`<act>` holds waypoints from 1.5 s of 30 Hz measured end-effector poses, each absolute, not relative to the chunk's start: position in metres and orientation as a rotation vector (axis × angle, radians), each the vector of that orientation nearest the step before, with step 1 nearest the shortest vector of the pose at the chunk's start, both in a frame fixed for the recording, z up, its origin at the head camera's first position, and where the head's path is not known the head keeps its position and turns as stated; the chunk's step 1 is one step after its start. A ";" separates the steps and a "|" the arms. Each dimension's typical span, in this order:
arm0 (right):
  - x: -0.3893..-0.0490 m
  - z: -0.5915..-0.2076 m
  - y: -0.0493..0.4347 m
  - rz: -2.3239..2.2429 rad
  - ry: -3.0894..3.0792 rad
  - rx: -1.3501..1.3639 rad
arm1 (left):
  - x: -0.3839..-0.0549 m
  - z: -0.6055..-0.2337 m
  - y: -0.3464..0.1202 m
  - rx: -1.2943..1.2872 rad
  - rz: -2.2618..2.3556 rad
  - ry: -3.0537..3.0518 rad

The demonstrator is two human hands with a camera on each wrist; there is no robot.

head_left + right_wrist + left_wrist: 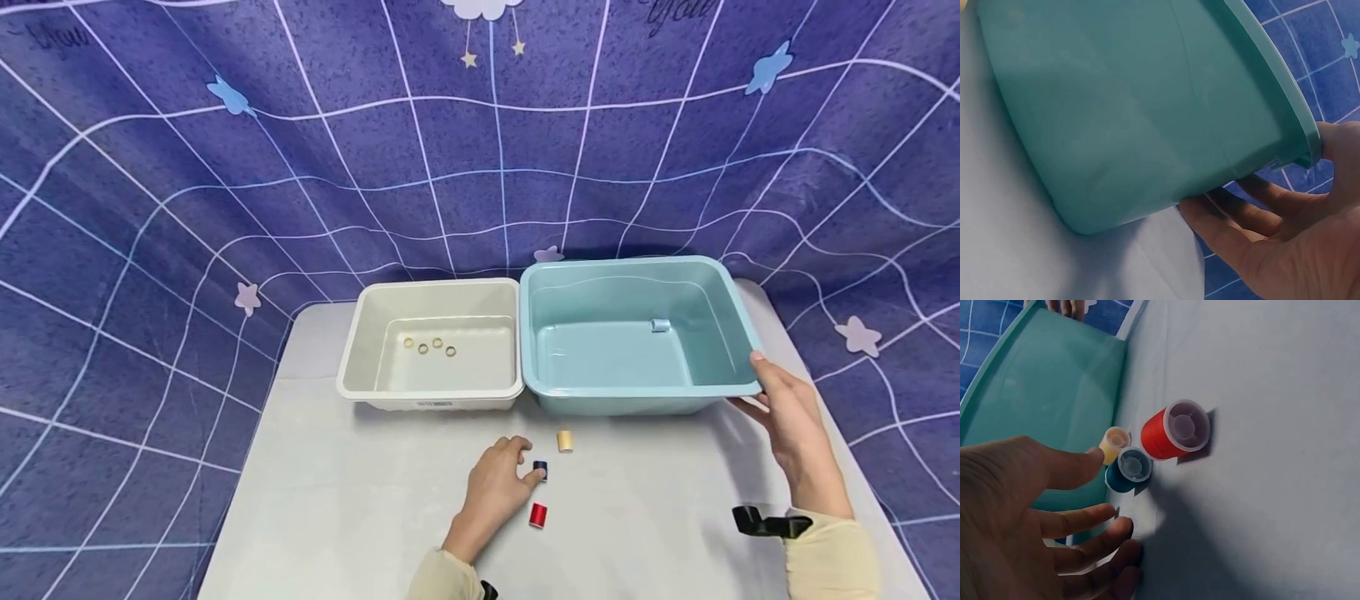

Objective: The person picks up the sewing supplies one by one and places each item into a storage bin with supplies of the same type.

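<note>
My left hand (497, 482) reaches over the table, its thumb and fingers spread beside a dark blue thread spool (540, 471). In the left wrist view a gap shows between the fingertips, with the blue spool (1129, 470) just beyond them. A red thread spool (537, 516) stands nearer the front, and a yellow-orange thread spool (565, 441) is close to the bins. My right hand (797, 421) grips the right front corner of the light blue bin (637, 392), thumb on the rim and fingers against the outer wall (1116, 125). Inside that bin lies a pale blue spool (660, 325).
A white bin (431, 395) stands left of the blue one, their rims side by side. Several small gold-coloured rings (423, 349) lie on its floor. A white cloth covers the table (315, 500), and a purple-blue patterned curtain (450, 192) hangs behind and at both sides.
</note>
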State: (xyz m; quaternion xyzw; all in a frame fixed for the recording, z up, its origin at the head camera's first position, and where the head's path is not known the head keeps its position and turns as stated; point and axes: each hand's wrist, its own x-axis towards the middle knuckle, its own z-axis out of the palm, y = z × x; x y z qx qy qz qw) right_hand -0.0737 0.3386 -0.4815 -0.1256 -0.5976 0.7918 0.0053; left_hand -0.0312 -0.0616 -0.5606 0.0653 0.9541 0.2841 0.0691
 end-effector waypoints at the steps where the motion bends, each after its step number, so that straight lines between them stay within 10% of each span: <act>1: -0.074 -0.482 0.338 2.470 -1.875 -0.394 | -0.030 -0.560 -0.061 0.204 0.847 2.879; 45: -0.074 -0.477 0.348 2.549 -1.897 -0.382 | -0.040 -0.564 -0.053 0.226 0.846 2.915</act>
